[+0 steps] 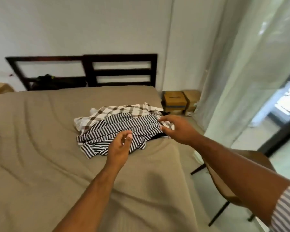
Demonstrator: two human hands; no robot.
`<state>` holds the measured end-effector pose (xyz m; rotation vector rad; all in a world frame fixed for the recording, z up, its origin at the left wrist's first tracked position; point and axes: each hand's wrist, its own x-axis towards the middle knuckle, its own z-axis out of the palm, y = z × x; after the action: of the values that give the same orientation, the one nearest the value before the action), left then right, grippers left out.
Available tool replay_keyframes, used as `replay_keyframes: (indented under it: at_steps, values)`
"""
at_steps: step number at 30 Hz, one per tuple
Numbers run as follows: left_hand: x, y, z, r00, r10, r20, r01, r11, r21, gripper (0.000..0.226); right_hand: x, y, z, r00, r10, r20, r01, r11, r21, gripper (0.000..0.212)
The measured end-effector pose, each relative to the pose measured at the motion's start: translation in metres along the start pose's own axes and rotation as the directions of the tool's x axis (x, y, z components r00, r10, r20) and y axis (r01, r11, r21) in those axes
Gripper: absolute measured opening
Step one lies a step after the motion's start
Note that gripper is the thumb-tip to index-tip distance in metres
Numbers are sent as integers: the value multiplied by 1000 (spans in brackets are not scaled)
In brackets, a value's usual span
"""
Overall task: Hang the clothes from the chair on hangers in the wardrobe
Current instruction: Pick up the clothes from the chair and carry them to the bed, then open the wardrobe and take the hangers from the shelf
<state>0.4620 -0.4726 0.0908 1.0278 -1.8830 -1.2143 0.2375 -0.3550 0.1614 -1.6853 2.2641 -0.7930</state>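
Tan quilted cover is spread over the bed [40, 131], and the clothes are piled on it close to the right edge, somewhat nearer the headboard [120, 71] than the foot. A black-and-white striped shirt [117, 126] is crumpled on top. A brown-and-white checked shirt [124, 110] is laid under it and sticks out on the far side. A bit of black fabric [159, 135] can be made out under the pile's right end, no idea what garment.

The left hand [120, 145] is held over the near edge of the striped shirt, fingers loosely curled with the thumb close to them, and nothing is caught in there, so that grip is released. The right hand [176, 128] is held at the pile's right end with fingers spread and bent. Its grip is released too, though whether the fingertips touch the cloth can't be told.

A brown chair [224, 178] is parked just beside the bed's right edge, partly hidden by the right forearm. Cardboard boxes [175, 99] are stacked on the floor by the far right corner, next to a pale curtain [241, 81].
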Motion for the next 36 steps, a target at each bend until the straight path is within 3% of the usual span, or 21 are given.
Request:
replay_keyframes:
  at_steps: [5, 10, 15, 20, 24, 32, 36]
  values:
    - [-43, 39, 58, 994, -11, 108, 27, 989, -144, 20, -101, 16, -48, 986, 72, -150, -72, 997, 5, 26]
    - [-124, 94, 155, 947, 99, 305, -34, 977, -210, 23, -252, 53, -109, 922, 263, -285, -265, 964, 33, 23]
    - [-244, 158, 263, 815, 218, 537, -55, 951, -303, 22, -436, 76, -174, 787, 480, -387, -493, 867, 73, 22]
    - [-393, 229, 362, 565, 339, 752, -54, 925, -376, 18, -636, 79, -212, 557, 626, -545, -657, 734, 172, 16]
    - [-521, 283, 416, 305, 454, 837, -76, 888, -454, 22, -781, 57, -236, 324, 680, -657, -754, 606, 255, 18]
    - [-724, 378, 464, -183, 605, 775, 33, 791, -611, 21, -970, -9, -257, -152, 620, -769, -784, 398, 476, 16]
    - [-795, 409, 488, -391, 643, 659, 95, 740, -666, 21, -1022, -36, -256, -329, 537, -777, -780, 310, 544, 17]
